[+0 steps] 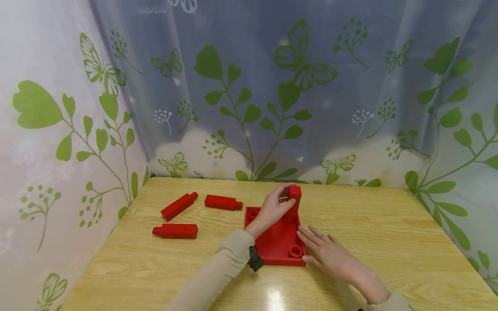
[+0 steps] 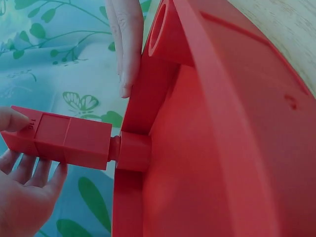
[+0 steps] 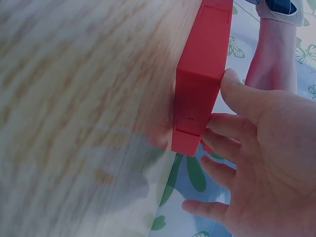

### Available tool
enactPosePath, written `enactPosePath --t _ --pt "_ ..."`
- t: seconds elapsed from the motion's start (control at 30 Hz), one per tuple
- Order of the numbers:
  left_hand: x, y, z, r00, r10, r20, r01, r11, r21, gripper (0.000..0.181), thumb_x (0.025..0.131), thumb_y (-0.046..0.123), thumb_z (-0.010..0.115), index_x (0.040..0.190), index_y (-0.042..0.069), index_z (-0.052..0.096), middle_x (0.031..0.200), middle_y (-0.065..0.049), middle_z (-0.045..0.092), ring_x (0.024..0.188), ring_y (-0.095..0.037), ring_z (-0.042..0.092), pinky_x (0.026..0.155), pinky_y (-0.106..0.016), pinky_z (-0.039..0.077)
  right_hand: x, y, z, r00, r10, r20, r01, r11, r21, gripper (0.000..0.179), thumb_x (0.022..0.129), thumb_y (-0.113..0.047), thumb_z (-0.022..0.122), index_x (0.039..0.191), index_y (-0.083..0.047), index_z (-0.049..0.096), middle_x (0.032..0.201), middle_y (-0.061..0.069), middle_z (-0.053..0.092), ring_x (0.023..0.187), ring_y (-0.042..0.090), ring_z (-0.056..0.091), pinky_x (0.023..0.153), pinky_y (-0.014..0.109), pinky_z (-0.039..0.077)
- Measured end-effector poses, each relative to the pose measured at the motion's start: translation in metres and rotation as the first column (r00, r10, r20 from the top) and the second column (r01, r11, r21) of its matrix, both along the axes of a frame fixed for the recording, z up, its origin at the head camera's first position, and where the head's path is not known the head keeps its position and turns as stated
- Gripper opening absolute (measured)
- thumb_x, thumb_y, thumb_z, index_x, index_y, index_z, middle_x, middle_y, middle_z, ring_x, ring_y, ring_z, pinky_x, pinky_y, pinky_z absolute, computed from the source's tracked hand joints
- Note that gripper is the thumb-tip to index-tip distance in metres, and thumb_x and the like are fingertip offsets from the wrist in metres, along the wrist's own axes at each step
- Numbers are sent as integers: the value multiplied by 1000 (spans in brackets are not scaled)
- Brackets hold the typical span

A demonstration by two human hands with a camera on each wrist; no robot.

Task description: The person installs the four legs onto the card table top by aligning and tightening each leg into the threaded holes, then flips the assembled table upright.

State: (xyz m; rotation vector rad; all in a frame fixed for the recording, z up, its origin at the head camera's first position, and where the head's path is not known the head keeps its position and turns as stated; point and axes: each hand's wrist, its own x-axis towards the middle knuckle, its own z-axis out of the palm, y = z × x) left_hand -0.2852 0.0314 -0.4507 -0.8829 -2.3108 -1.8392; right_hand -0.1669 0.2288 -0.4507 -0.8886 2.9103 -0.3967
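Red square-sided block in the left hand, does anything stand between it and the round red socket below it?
Nothing visible does: the narrow neck of the red square-sided block meets the round red socket. The left hand grips the other end; the right hand touches the red tray elsewhere.

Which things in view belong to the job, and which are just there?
In the job:
red tray, right hand beside it
upright peg, left hand gripping it at a tray socket
likely, by matching shape: slanted peg, loose peg nearest the tray, front peg

Just there:
table
curtain
black wristband
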Motion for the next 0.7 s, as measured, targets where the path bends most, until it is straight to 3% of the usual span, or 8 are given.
enactPosePath --t 0.13,0.3,0.4,0.53,0.7 --pt "0 1 0 1000 12 5 -12 1000 2 46 99 4 63 143 3 52 132 -18 63 124 -32 60 107 -46 48 0 0 1 1000 1 -1 -1 1000 1 63 104 -43 52 155 -7 41 161 12 37 148 40 32 106 73 34" --pt "2 7 0 995 97 2 -97 994 -41 51 94 17 74 141 10 55 129 -11 64 120 -26 60 104 -44 50 0 0 2 1000 0 11 0 1000 -4 64 104 -44 52 155 -7 40 161 12 37 148 40 31 106 73 33" --pt "4 12 0 982 186 -18 -187 979 -82 58 90 27 79 140 10 55 128 -8 64 117 -23 60 102 -42 51 -1 1 1 1000 -2 16 2 1000 -2 65 104 -43 53 155 -7 40 161 12 37 148 40 31 106 74 33" --pt "9 17 0 953 300 -39 -303 945 -120 62 86 35 83 137 9 56 125 -5 63 112 -22 61 95 -35 53 -1 1 0 1000 1 6 -1 1000 5 64 104 -43 53 155 -7 41 161 13 37 147 40 32 105 73 34" --pt "11 20 0 934 355 -37 -357 928 -109 59 84 33 85 131 10 57 119 -5 62 105 -21 62 89 -30 54 -1 1 -1 1000 8 -11 -8 1000 3 64 103 -44 54 154 -6 43 160 13 39 147 41 33 105 73 35"
